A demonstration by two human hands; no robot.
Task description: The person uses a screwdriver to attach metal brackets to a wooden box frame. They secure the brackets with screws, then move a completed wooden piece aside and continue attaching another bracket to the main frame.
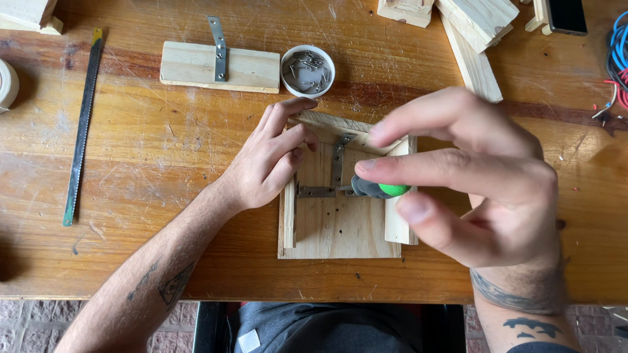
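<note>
A small open wooden box frame (337, 225) lies on the wooden table (163, 163), with metal corner brackets (336, 160) fixed inside it. My left hand (271, 157) rests on the frame's left wall and back corner, steadying it. My right hand (477, 180) hovers above the frame's right side, fingertips pinched on the green-and-black handle of a screwdriver (383, 189) that points down at a bracket near the frame's middle.
A white round tub of screws (307, 70) stands behind the frame. A wood block with a metal bracket (219, 65) lies at back left, a hacksaw blade (82, 127) at far left. Wood offcuts (474, 33) and coloured wires (615, 62) sit at back right.
</note>
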